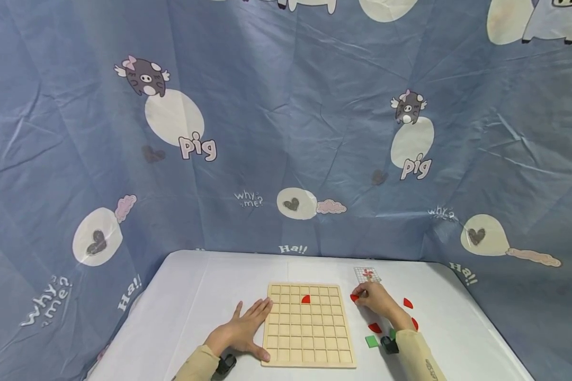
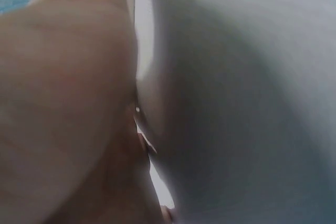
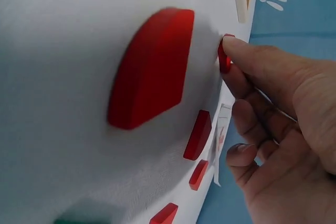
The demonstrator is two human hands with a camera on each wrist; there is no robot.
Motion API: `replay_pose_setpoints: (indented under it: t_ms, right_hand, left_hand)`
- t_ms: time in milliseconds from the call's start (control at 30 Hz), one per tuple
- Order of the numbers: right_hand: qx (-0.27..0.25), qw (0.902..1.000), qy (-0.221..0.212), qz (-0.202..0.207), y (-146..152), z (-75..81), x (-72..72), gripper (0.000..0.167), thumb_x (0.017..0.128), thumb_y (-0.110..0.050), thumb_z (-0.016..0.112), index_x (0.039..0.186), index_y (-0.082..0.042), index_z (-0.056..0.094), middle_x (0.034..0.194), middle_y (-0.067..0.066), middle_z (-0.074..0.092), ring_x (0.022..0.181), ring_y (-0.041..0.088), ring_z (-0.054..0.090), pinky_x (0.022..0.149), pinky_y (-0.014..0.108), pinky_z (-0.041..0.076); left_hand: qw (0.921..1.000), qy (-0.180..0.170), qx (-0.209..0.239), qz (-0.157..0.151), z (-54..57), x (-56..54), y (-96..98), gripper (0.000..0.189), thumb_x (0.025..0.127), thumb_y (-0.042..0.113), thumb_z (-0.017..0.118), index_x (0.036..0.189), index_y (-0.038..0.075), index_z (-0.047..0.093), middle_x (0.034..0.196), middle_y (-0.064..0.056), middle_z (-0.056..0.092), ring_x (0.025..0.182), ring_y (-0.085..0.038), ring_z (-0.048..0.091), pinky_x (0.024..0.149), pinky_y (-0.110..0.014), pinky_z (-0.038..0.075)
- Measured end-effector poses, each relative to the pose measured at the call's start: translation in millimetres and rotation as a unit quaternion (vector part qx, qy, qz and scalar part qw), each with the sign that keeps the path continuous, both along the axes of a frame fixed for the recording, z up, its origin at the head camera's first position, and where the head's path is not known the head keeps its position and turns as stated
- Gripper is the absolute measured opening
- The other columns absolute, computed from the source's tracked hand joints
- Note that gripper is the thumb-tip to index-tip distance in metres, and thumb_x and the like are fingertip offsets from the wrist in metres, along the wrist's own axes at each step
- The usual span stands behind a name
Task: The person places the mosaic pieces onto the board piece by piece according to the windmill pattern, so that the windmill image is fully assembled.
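At the board's 9 o'clock side, head view, 12 = toward the curtain: left hand [image 1: 245, 329] flat, fingers spread, fingertips on the edge near 10, thumb on the corner near 8. Left wrist view is mostly dark blur, no extra detail.

Wooden board [image 1: 315, 359] sits on the white table [image 1: 209, 296], gridded. One red quarter-round [image 1: 306, 299] in a cell toward the board's 12, second row from the far edge, curved side facing about 10–11.

Right hand [image 1: 376, 299] is off the board at 2 o'clock, pinching a red piece [image 1: 355, 298] between thumb and index finger; piece sits at the hand's 9, off the board. Right wrist view confirms the pinch, other fingers loosely bent.

Around the right hand: pattern card [image 1: 360, 274] at 11–12, just beyond the fingers, grid with red shape. Loose red wedge [image 1: 375, 328] at 6, second wedge [image 1: 408, 303] at 3, third wedge [image 1: 414, 323] at 4, partly behind the wrist. Right wrist view shows four loose reds in total. Green square [image 1: 372, 342] at 6, farther out than the red there; another green block [image 1: 393, 333] at 5, mostly hidden by the arm.

Backdrop: blue curtain [image 1: 248, 90], pig prints. Both sleeves [image 1: 418, 354] tan.
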State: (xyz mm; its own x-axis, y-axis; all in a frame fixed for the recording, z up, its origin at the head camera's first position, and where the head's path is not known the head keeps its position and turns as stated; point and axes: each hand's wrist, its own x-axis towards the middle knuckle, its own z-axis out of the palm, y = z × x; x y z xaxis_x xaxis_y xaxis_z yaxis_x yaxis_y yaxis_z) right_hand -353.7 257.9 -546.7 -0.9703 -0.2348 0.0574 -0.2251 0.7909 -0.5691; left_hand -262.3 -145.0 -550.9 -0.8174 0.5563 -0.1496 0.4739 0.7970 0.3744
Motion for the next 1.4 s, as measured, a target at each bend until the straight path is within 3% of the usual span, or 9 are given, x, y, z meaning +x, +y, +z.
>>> replay_pose_setpoints:
  t_ms: [267, 633, 967, 1400]
  right_hand:
    - [0.037, 0.999, 0.016, -0.02, -4.6, 2.4, 2.1, 0.016, 0.076, -0.006, 0.079, 0.09, -0.013, 0.076, 0.088, -0.003, 0.07, 0.074, 0.01, 0.053, 0.066, 0.029, 0.047]
    - [0.062, 0.9979, 0.011, -0.014, -7.3, 0.0, 7.0, 0.02, 0.073, -0.004, 0.079, 0.091, -0.013, 0.078, 0.094, 0.001, 0.073, 0.093, 0.019, 0.066, 0.083, 0.043, 0.055]
    - [0.072, 0.9963, 0.047, -0.003, -8.6, 5.3, 12.3, 0.017, 0.073, 0.0, 0.076, 0.088, -0.008, 0.073, 0.086, 0.001, 0.07, 0.076, 0.012, 0.059, 0.07, 0.034, 0.054]
    - [0.063, 0.9972, 0.037, -0.013, -10.6, -4.1, 7.4, 0.018, 0.073, -0.005, 0.077, 0.087, -0.009, 0.066, 0.079, -0.002, 0.062, 0.073, 0.009, 0.054, 0.067, 0.029, 0.05]
  left_hand:
    - [0.9998, 0.004, -0.019, 0.0, 4.1, 0.5, 2.1, 0.129, 0.064, 0.07, 0.073, 0.155, 0.005, 0.009, 0.163, -0.013, 0.008, 0.15, -0.034, 0.011, 0.113, -0.071, 0.0]
    - [1.0, -0.008, 0.0, -0.005, -3.4, 2.3, -3.8, 0.132, 0.061, 0.079, 0.066, 0.155, 0.005, 0.009, 0.163, -0.014, 0.008, 0.15, -0.035, 0.009, 0.112, -0.071, -0.002]
    - [0.9998, 0.001, -0.02, 0.003, -0.1, 0.3, 0.3, 0.131, 0.061, 0.076, 0.069, 0.155, 0.007, 0.009, 0.164, -0.011, 0.008, 0.15, -0.032, 0.009, 0.114, -0.07, 0.0]
    - [0.9998, -0.004, -0.017, 0.008, 2.4, 1.5, 2.2, 0.13, 0.061, 0.071, 0.073, 0.155, 0.007, 0.01, 0.164, -0.01, 0.009, 0.15, -0.032, 0.01, 0.114, -0.07, -0.001]
